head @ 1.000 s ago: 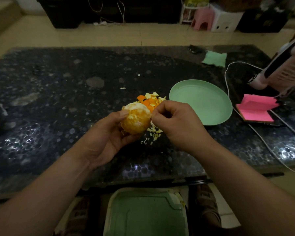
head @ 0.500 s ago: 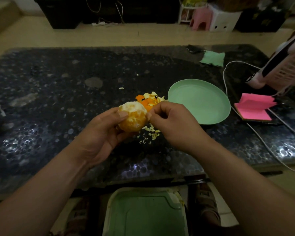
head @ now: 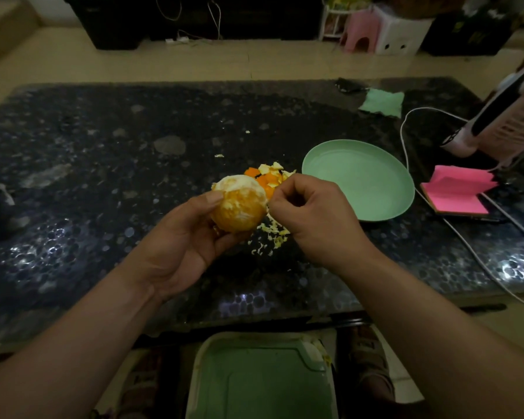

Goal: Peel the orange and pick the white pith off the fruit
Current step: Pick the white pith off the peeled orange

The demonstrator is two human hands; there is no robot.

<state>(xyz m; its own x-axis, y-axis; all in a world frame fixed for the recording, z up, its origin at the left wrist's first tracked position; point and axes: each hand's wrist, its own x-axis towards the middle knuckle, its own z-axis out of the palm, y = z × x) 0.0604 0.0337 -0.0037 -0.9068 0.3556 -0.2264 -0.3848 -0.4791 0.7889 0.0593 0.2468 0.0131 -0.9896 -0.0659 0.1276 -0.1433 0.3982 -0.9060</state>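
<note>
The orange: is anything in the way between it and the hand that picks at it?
No, nothing visible. The right hand pinches right at the edge of the orange, and the left hand holds it above the table. The peel pile lies behind and the pith scraps below, both out of the way.
</note>
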